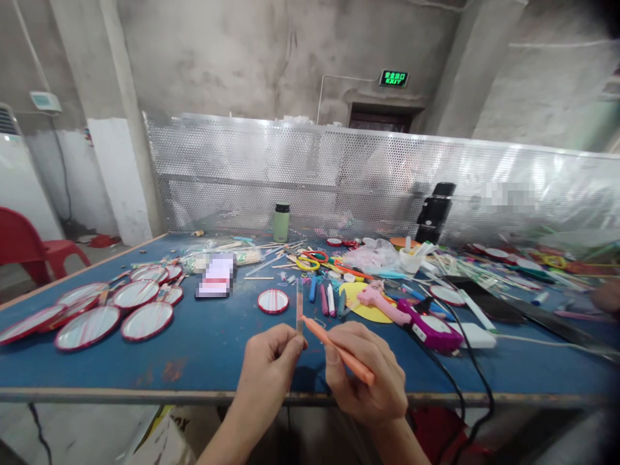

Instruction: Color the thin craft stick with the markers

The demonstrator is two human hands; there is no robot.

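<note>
Between the thumb and fingers of my left hand [268, 365] a thin flat stick [299, 303] stands upright, its lower part tinted pinkish orange. My right hand [372, 374] grips an orange marker [351, 361] like a pen. The marker's tip points left and meets the stick, or lies very close to it, just above my left fingertips. Past the hands, a small round red-rimmed disc [273, 301] lies on the blue table [203, 361]. Several more markers [331, 300] in blue, pink, white and teal lie right of the stick.
Several larger red-rimmed discs [136, 294] spread over the left side, near a phone [216, 274]. A green bottle [281, 223] stands at the back before a perforated metal screen [252, 168]. On the right are a pink glue gun [382, 303], a purple device [431, 328] and black cables [477, 381].
</note>
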